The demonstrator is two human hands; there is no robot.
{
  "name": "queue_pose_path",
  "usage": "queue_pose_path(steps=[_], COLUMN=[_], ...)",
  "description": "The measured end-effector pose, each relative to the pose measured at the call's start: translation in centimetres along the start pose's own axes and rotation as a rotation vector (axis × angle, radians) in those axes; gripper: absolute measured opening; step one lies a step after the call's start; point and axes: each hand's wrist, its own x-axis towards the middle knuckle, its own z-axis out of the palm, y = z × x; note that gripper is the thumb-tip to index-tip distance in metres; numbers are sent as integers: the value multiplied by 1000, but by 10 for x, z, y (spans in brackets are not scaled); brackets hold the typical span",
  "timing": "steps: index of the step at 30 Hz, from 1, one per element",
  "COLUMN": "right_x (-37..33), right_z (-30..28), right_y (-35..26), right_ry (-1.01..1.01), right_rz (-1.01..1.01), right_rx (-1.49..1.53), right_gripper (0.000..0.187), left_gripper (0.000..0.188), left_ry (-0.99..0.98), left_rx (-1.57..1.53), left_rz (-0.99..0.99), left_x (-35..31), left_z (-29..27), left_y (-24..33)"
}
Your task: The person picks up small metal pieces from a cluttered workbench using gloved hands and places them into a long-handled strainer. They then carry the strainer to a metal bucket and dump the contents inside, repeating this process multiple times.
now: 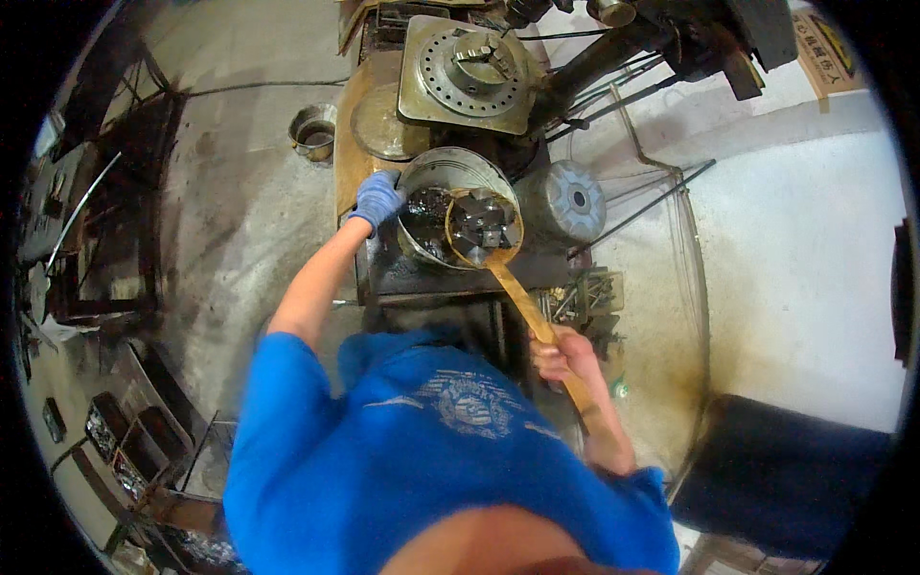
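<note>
Scooping metal parts over a bucket.
Gloved left hand [376, 199] gripping the bucket [431, 172] rim; bare right hand [554, 359] closed around the scoop [484, 228] handle; yellow sign [826, 50] far right.

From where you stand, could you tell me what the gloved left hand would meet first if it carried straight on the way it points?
The left hand already rests at the metal bucket's rim; going on, it would likely reach the dark metal parts inside, though depth is unclear.

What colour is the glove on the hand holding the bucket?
Blue. The glove on the left hand gripping the metal bucket rim shows best in the head view.
</note>
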Motion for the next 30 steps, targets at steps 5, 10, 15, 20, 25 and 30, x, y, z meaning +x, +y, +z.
queue_pose_path(steps=[5,10,15,20,25,30], right_x=[-16,-17,-13,-7,-8,-4], right_z=[-42,-75,-113,-135,-123,-141], right_y=[13,11,8,4,0,-4], right_ry=[-136,-165,-260,-68,35,31], right_rz=[-19,62,96,9,-5,39], right_rx=[33,117,55,-373,-363,-343], right_gripper=[45,46,56,70,74,54], left_gripper=[31,32,31,23,16,17], left_ry=[32,83,23,161,206,217], left_rx=[24,50,85,251,266,274], left_rz=[7,-23,-91,-263,-243,-225], left_x=[-6,2,4,10,13,13], left_z=[-7,-1,-3,27,29,31], left_y=[28,34,46,39,47,41])
